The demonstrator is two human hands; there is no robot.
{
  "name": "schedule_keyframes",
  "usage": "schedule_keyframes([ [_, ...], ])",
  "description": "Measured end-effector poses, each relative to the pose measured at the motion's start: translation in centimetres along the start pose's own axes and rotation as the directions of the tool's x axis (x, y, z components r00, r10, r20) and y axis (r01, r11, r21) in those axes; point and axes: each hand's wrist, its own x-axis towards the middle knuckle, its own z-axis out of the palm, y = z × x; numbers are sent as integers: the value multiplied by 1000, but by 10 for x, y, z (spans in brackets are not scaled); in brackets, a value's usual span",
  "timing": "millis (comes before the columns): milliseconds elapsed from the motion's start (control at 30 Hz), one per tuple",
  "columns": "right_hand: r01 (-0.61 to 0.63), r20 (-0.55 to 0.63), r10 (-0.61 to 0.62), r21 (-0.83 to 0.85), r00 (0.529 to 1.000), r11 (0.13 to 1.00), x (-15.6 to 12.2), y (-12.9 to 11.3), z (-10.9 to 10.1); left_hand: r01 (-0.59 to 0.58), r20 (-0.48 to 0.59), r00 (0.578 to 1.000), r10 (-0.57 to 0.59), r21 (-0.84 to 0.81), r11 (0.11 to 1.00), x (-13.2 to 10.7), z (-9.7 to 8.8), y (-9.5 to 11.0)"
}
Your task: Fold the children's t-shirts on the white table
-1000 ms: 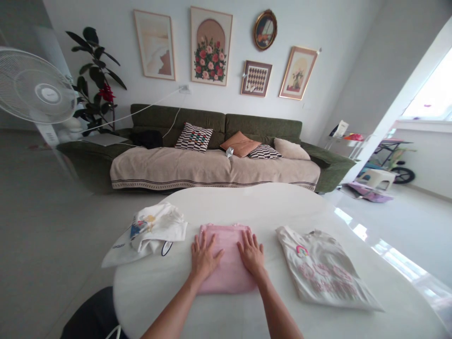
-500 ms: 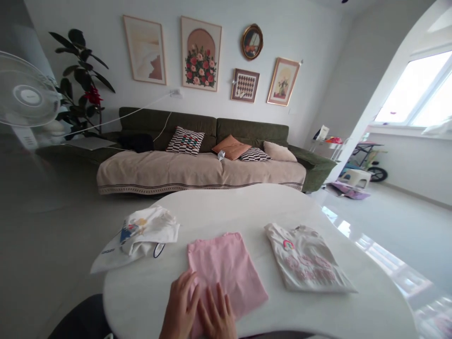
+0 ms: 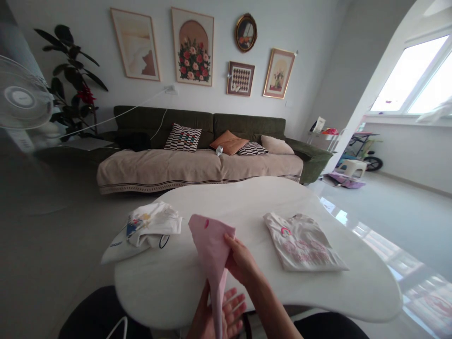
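A folded pink garment (image 3: 211, 242), probably a shirt, is lifted off the near part of the table, tilted up, with a small bright pink mark near its top edge. My right hand (image 3: 243, 263) pinches its right edge near the upper corner. Below, my left hand (image 3: 231, 313) is palm up with fingers spread; the lower end of the garment passes between its thumb and fingers, partly hiding the palm. To the right lies a folded white shirt (image 3: 303, 242) with a rainbow and pink print. At left, a crumpled white printed garment (image 3: 153, 223) rests near the table edge.
The white table (image 3: 240, 193) has a curved edge, with my dark-clothed knees beneath it. Beyond stands a green sofa (image 3: 247, 125) with a beige cover and cushions. A fan (image 3: 21, 99) and a plant (image 3: 76, 70) are at left.
The pink garment, flat on the table under both hands before, is now raised and tilted. My right hand has moved up to its edge; my left hand has turned palm up beneath.
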Motion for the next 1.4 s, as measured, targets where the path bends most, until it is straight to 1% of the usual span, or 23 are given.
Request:
schedule_keyframes([
  [33,31,-16,-29,88,999,996,3,-8,-1,20,8,1000,-20,-115,993,9,2,8],
  [100,106,-102,-88,192,991,976,3,-15,-14,41,-38,998,-56,-323,945,24,0,26],
  [133,140,-164,-105,215,981,967,-2,-13,-26,26,-85,994,-62,-372,928,30,-4,35],
  [167,163,-232,-111,218,966,962,-9,-8,-40,-2,-138,989,-52,-364,931,35,-11,42],
  [233,147,-351,-79,170,933,975,-26,10,-75,-74,-247,969,10,-252,965,42,-31,51],
  [267,98,-390,-44,122,920,988,-35,21,-93,-100,-285,957,50,-164,981,45,-42,52],
  [333,-67,-413,50,-27,909,997,-48,42,-128,-105,-352,929,118,55,993,51,-63,51],
  [367,-141,-424,68,-143,903,980,-50,49,-142,-83,-383,912,145,172,981,56,-71,50],
  [400,-194,-438,56,-276,897,942,-49,54,-154,-57,-413,894,172,276,959,62,-77,49],
  [433,-220,-452,17,-402,892,889,-45,55,-162,-33,-441,875,201,359,933,69,-82,50],
  [500,-223,-463,-94,-584,881,780,-26,53,-172,4,-500,827,257,462,887,88,-86,54],
  [600,-221,-453,-182,-699,873,680,14,44,-171,34,-563,758,329,539,842,120,-86,66],
  [667,-227,-429,-222,-771,876,595,37,37,-167,48,-578,719,386,595,802,134,-83,70],
  [733,-221,-385,-266,-845,884,488,53,28,-168,34,-558,702,443,647,762,139,-80,68],
  [800,-215,-341,-318,-904,885,370,63,12,-176,-6,-500,702,507,708,706,138,-79,62],
  [900,-259,-325,-405,-943,855,209,74,-23,-202,-39,-411,688,598,802,596,133,-77,54],
  [967,-297,-318,-433,-948,843,119,83,-46,-220,-20,-397,669,629,835,549,133,-77,52],
  [1000,-300,-301,-430,-951,851,73,88,-55,-228,-9,-402,664,631,839,544,134,-77,52],
  [1067,-274,-245,-385,-961,890,-21,100,-68,-239,1,-404,665,628,842,540,136,-77,53],
  [1133,-226,-185,-306,-968,934,-105,112,-75,-245,0,-398,673,623,843,539,138,-78,54],
  [1200,-195,-156,-222,-967,962,-166,124,-77,-249,-3,-392,676,624,845,535,139,-79,53],
  [1300,-220,-192,-145,-951,971,-217,139,-75,-256,-10,-382,672,634,852,524,140,-80,51],
  [1400,-293,-259,-161,-922,952,-251,148,-69,-260,-7,-384,663,643,855,518,141,-81,50],
])
